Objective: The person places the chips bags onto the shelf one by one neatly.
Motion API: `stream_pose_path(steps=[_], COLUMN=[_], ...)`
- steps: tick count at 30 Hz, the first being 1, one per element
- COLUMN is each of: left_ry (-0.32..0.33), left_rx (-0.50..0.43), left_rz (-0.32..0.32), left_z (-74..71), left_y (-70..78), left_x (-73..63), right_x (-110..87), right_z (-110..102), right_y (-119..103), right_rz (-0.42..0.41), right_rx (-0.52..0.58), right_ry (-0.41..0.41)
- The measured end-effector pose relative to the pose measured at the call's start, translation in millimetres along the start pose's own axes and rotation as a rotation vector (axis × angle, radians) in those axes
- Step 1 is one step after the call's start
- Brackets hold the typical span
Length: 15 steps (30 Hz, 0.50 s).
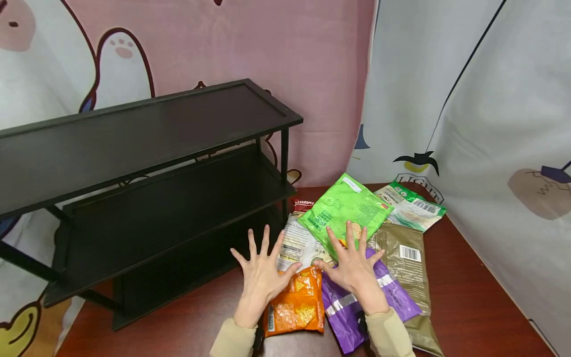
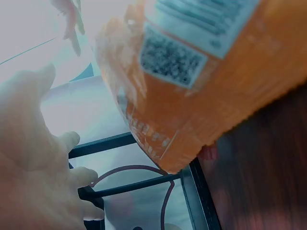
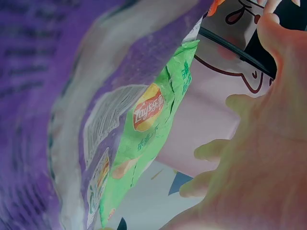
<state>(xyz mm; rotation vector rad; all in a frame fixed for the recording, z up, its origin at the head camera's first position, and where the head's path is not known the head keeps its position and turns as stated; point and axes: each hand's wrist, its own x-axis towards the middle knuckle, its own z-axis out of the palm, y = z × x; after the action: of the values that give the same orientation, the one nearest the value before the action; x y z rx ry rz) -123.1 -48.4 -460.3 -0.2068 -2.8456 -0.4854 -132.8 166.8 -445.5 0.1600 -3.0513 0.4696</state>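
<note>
Both hands are spread with fingers straight and hold nothing. My left hand (image 1: 262, 277) hovers over the left side of an orange snack bag (image 1: 298, 310), which looms beside the palm in the left wrist view. Over a purple bag (image 1: 341, 305) is my right hand (image 1: 355, 270); its fingertips overlap the lower part of a green Lay's chip bag (image 1: 341, 210) in the head view. The right wrist view has the purple bag (image 3: 38, 110) close by and the green chip bag (image 3: 165, 108) behind it. A white printed bag (image 1: 296, 240) lies between the hands, partly under the green one.
A black shelf rack (image 1: 147, 144) with several tiers stands at the left. On the right of the reddish-brown table (image 1: 468, 302) lie an olive bag (image 1: 408, 277) and a white-and-green bag (image 1: 412, 208). A red bag (image 1: 303, 205) peeks out near the rack's leg. Printed cloth (image 1: 321, 74) hangs behind.
</note>
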Motion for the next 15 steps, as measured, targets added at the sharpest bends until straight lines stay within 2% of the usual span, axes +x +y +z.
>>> stream_pose_path(steps=[5, 8, 10, 13, 15], left_ry=[0.016, 0.082, 0.178, 0.379, 0.513], left_rx=[0.023, 0.024, 0.012, -0.021, -0.047], left_rz=[0.005, 0.023, 0.046, 0.093, 0.118], left_z=[-2.8, -7.3, -12.5, -25.8, -38.6], left_y=[0.6, -0.8, -4.3, -14.1, -23.1], left_x=[0.1, 1.0, 1.7, 2.4, 2.1], right_x=[-0.7, -0.6, -0.2, 1.0, 1.3], right_z=[-2, -3, -4, -5, -6], right_y=[0, 0, 0, -1, -4], right_rz=[-0.018, -0.057, -0.112, -0.229, -0.307], right_rx=[-0.027, -0.055, -0.059, -0.044, -0.027], right_ry=[0.014, 0.066, 0.119, 0.195, 0.218])
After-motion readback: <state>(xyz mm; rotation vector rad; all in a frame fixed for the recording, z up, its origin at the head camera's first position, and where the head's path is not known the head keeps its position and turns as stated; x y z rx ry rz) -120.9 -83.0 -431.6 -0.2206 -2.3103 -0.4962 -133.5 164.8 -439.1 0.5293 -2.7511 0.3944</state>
